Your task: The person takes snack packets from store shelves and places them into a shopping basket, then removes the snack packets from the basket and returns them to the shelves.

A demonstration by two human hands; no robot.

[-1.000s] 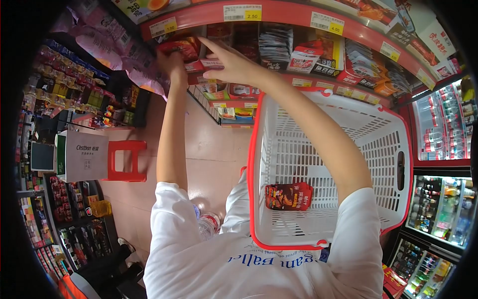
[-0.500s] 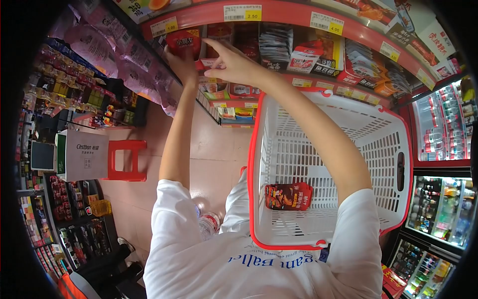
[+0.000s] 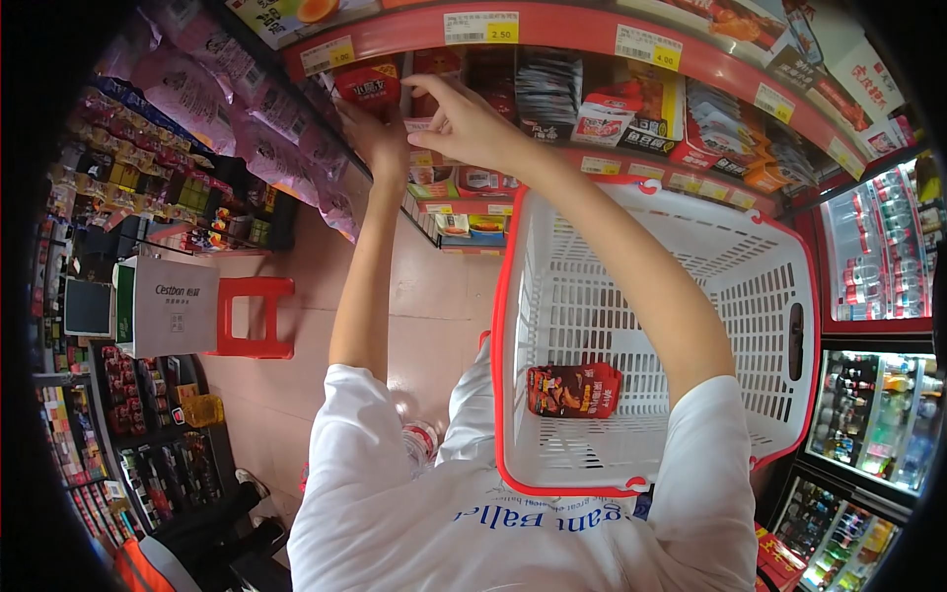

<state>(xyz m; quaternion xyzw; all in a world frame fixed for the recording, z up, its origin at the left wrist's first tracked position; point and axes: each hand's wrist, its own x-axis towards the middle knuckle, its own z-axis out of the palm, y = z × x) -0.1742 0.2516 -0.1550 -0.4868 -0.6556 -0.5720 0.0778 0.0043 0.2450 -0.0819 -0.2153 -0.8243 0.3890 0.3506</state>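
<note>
At the left end of the shelf, my left hand (image 3: 375, 136) is curled at the near side of a red snack pack (image 3: 369, 85) with pale lettering. Its fingertips are partly hidden against the pack. Just to the right, my right hand (image 3: 462, 124) is open, index finger stretched toward the pack and thumb apart, with nothing in it. Under my right forearm is a white shopping basket (image 3: 658, 185) with a red rim. Inside lies a dark red and black snack packet (image 3: 574, 391), near the basket's left side.
Price tags line the red shelf edge (image 3: 552, 30) above several snack boxes. Pink bags (image 3: 281, 163) hang at the left. A red stool (image 3: 254, 316) stands beside a white carton (image 3: 174, 308). Lit drink coolers (image 3: 873, 414) are on the right. A bottle (image 3: 421, 441) is by my leg.
My left hand has shifted slightly right and nearer, and the red snack pack's angle has changed a little. The right hand's fingers have bent slightly. The basket stays nearly in place.
</note>
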